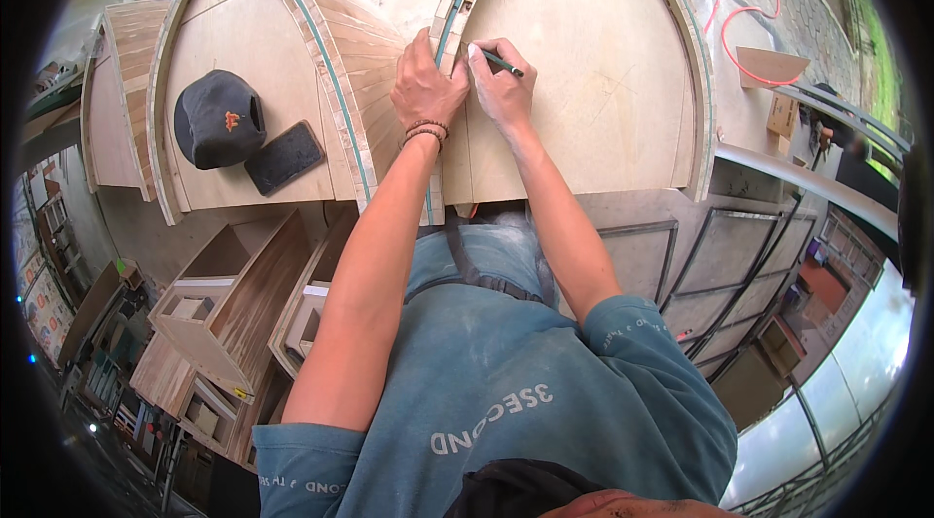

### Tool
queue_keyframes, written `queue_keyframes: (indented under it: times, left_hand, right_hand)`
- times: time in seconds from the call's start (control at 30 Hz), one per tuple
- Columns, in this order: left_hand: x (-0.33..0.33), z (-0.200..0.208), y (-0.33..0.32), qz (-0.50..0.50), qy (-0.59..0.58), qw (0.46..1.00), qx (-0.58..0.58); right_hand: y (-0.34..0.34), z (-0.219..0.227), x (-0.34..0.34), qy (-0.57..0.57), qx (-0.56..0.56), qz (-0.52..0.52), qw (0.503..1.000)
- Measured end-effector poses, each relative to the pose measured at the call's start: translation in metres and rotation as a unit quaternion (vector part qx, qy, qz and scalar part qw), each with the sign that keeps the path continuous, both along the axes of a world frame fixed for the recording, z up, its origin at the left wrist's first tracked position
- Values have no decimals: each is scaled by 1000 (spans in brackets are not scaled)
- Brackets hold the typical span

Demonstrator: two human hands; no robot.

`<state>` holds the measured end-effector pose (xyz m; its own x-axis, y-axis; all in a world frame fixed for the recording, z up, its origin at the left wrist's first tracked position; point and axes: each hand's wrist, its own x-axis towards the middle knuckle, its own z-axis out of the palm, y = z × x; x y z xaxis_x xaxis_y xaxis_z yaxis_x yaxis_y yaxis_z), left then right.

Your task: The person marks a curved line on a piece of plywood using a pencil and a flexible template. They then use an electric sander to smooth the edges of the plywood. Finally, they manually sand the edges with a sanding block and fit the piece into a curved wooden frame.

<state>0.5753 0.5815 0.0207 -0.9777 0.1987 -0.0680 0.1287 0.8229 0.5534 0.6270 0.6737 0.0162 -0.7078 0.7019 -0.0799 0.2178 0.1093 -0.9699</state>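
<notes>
An arched wooden cabinet piece lies before me, its pale panel framed by a blocky rim. My left hand is closed over the left side of that rim, its fingers outside and the thumb toward the panel. A teal strip runs along the rim beside it. Between the fingers of my right hand is a dark green pencil, slanted. This hand rests on the panel's left part, close to my left thumb. The pencil's tip is hidden by the fingers.
A second arched piece lies to the left, carrying a dark cap and a black phone. Wooden box units stand below it. At right are a red hose, a metal rail and black metal frames.
</notes>
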Motion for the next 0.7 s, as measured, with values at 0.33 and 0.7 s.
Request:
queue_keyframes:
  times: [0.33, 0.7]
  left_hand:
    - [1, 4, 0, 0, -1, 1000, -11]
    - [3, 12, 1, -3, -18, 1000, -9]
  right_hand:
    - [1, 1, 0, -15, -4, 0, 1000]
    - [37, -2, 72, -7, 46, -88, 995]
